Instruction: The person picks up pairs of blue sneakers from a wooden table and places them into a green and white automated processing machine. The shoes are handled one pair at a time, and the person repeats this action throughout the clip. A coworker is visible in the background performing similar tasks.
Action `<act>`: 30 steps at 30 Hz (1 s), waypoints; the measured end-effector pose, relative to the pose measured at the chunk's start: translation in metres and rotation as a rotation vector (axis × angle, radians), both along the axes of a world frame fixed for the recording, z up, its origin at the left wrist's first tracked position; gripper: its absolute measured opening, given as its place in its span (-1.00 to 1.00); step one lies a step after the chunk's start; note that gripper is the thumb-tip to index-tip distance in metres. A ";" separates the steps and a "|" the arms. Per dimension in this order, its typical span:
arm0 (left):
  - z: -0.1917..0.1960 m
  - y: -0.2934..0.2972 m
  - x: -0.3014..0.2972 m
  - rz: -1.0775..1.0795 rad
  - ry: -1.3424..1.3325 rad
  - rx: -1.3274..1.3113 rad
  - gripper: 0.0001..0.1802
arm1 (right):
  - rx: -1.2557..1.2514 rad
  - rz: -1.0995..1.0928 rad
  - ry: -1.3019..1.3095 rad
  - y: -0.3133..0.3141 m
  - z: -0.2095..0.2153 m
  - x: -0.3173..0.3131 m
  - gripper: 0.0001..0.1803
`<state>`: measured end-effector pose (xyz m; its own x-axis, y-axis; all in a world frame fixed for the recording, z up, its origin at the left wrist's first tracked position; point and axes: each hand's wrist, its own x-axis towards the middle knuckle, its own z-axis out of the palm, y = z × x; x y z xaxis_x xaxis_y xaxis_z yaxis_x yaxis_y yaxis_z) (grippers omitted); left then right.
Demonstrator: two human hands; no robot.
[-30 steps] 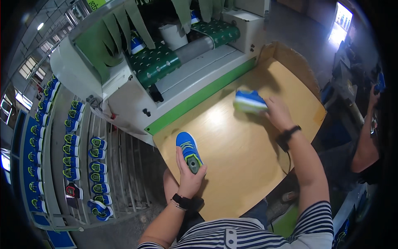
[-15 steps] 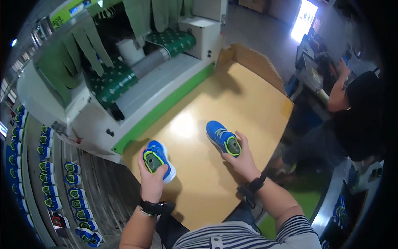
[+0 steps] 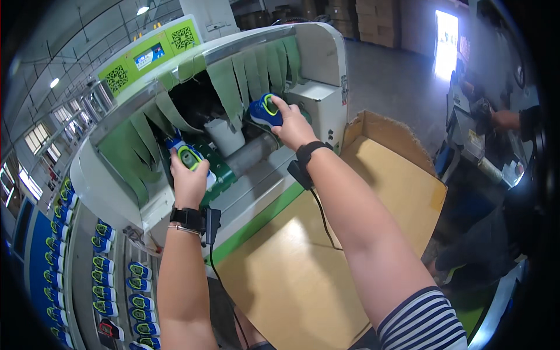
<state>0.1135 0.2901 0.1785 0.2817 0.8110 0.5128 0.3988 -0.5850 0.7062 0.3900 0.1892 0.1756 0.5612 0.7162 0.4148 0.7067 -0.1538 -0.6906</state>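
Two blue shoes up at the machine mouth: the left hand [image 3: 189,182] is wrapped around a blue-and-lime shoe [image 3: 189,156] at centre left, toe pointing up-left into the green flap curtain [image 3: 233,81]. The right hand [image 3: 293,125], fingers closed over the heel, holds the other blue shoe [image 3: 263,111] at upper centre, its length running leftward, over the green conveyor belt [image 3: 219,169]. Both sit equally close to the opening.
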 end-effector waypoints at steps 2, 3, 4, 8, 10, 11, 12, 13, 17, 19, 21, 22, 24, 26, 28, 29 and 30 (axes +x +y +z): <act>-0.001 0.014 0.001 0.024 0.041 -0.022 0.09 | 0.030 -0.050 -0.094 0.002 0.002 -0.002 -0.06; -0.010 0.005 -0.003 0.009 0.047 0.008 0.09 | 0.084 -0.071 -0.163 -0.005 -0.006 -0.007 -0.07; -0.017 -0.020 -0.005 -0.017 0.045 0.039 0.09 | 0.110 -0.016 -0.224 -0.026 -0.013 -0.009 -0.07; -0.051 -0.144 -0.067 -0.453 0.322 0.012 0.12 | -0.218 0.554 -0.252 -0.187 -0.067 -0.040 -0.17; -0.096 -0.200 -0.117 -0.525 0.765 -0.063 0.18 | -0.418 0.754 -0.140 -0.282 -0.088 -0.077 -0.19; -0.120 -0.226 -0.133 -0.557 0.923 -0.174 0.23 | -0.547 0.785 -0.179 -0.318 -0.095 -0.090 -0.14; -0.132 -0.254 -0.139 -0.552 0.957 -0.175 0.16 | -0.613 0.740 -0.163 -0.350 -0.112 -0.100 -0.12; -0.140 -0.280 -0.146 -0.541 1.005 -0.178 0.10 | -0.669 0.700 -0.135 -0.379 -0.132 -0.115 -0.10; -0.187 -0.315 -0.150 -0.487 0.900 -0.235 0.20 | -0.823 0.281 -0.335 -0.431 -0.207 -0.183 -0.05; -0.209 -0.307 -0.154 -0.514 0.926 -0.246 0.28 | -0.738 0.127 -0.314 -0.431 -0.209 -0.205 -0.04; -0.210 -0.308 -0.158 -0.517 0.905 -0.279 0.32 | -0.717 0.106 -0.286 -0.427 -0.215 -0.208 -0.04; -0.206 -0.306 -0.158 -0.511 0.891 -0.287 0.34 | -0.697 0.095 -0.279 -0.425 -0.216 -0.208 -0.04; -0.202 -0.306 -0.158 -0.527 0.930 -0.293 0.35 | -0.709 0.091 -0.274 -0.428 -0.219 -0.209 -0.03; -0.204 -0.307 -0.157 -0.531 0.930 -0.286 0.32 | -0.710 0.091 -0.281 -0.430 -0.219 -0.208 -0.03; -0.208 -0.304 -0.160 -0.542 0.869 -0.265 0.30 | -0.709 0.096 -0.267 -0.430 -0.215 -0.208 -0.03; -0.209 -0.304 -0.162 -0.548 0.838 -0.254 0.30 | -0.708 0.099 -0.260 -0.429 -0.213 -0.209 -0.02; -0.208 -0.305 -0.164 -0.558 0.850 -0.262 0.28 | -0.715 0.094 -0.267 -0.429 -0.213 -0.209 -0.02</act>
